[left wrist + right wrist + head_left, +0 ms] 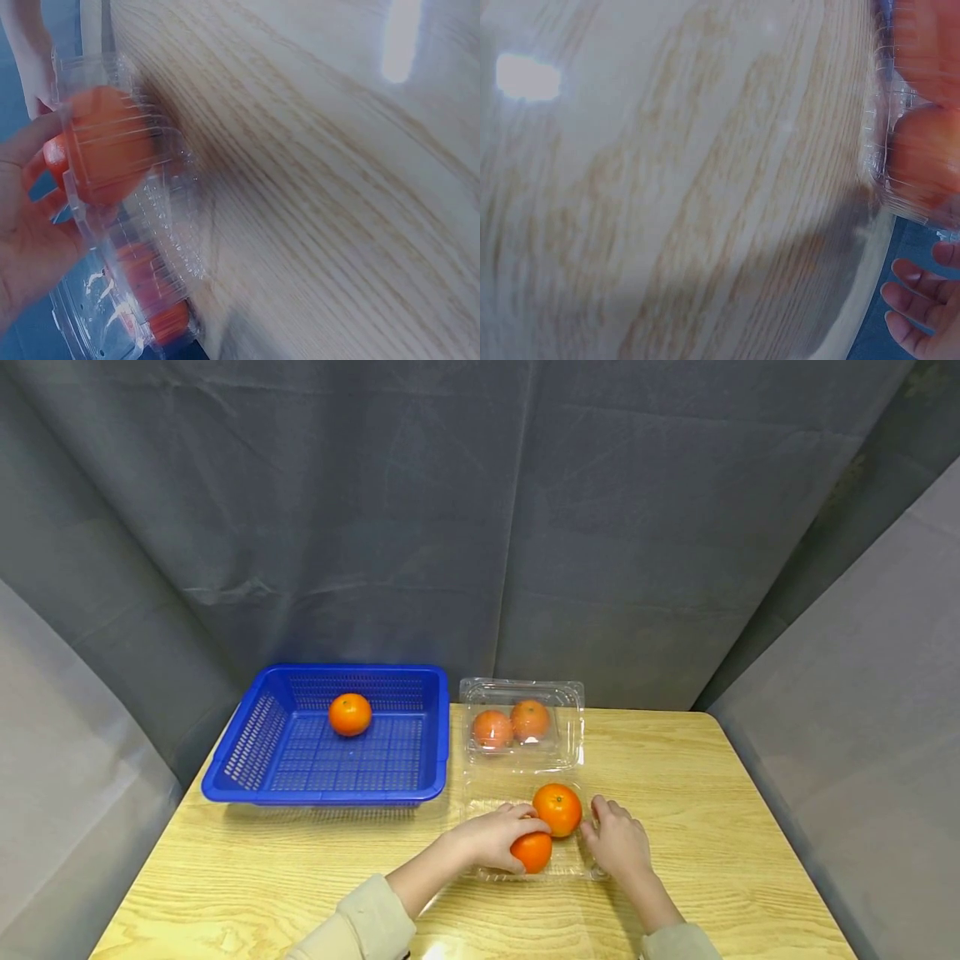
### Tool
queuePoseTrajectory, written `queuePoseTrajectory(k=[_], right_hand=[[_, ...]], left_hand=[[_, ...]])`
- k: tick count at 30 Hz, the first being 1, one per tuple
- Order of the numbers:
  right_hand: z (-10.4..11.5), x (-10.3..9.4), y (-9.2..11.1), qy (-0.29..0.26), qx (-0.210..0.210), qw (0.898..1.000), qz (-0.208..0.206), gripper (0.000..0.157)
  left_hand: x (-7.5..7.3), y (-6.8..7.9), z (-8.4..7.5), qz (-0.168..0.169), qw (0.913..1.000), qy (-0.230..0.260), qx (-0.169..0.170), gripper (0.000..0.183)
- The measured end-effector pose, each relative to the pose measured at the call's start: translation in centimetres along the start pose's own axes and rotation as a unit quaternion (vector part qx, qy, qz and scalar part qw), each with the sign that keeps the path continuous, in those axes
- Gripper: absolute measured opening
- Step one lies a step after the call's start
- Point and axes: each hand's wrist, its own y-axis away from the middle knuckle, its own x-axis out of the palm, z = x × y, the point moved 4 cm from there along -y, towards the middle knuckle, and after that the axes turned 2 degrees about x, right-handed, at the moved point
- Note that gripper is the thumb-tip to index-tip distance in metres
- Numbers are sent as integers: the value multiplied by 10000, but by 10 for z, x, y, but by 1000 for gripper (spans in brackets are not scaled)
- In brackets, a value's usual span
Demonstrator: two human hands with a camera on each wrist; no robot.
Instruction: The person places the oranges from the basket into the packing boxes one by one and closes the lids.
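The sleeves (pixel 375 914) come in nearest me, cuffs above the wrists, so I get a clear line to both hands. The left hand (pixel 491 839) grips the near orange (pixel 534 853), fingers over its top and thumb low on the near side; I judge that wrap suits a round thing that would roll if merely pushed. The near orange sits within the tray (pixel 570 862), toward its front edge, and my left wrist view shows it behind the ribbed clear wall.

The right hand (pixel 621 843) holds nothing. Its fingers are relaxed and slightly curved at the tray's right side, perhaps as a guard there; whether it touches the plastic I can't tell. Just beyond the near orange lies the second orange (pixel 557 810), toward the tray's right side, which likely leaves the left hand room to work.

Past that, a pair of oranges (pixel 512 729) lies side by side, seen through the clear plastic (pixel 567 702). From here I can't tell whether that is a separate box or a raised lid. To its left, the blue basket (pixel 315 797) stands on the table (pixel 712 827), within the left arm's reach, I'd say. It contains one orange (pixel 350 715), toward the back, its high sides keeping that one from rolling away. Grey cloth (pixel 375 527) closes off the far side.
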Motion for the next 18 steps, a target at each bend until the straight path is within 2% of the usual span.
queuePoseTrajectory(k=[13, 18], right_hand=[[0, 0, -1, 3, -67, 9999, -109, 19], [-1, 0, 0, -15, -97, 9999, -139, 18]], left_hand=[[-2, 0, 0, -21, 9999, -53, 143, 56], [-11, 1, 0, -221, 9995, -70, 192, 49]])
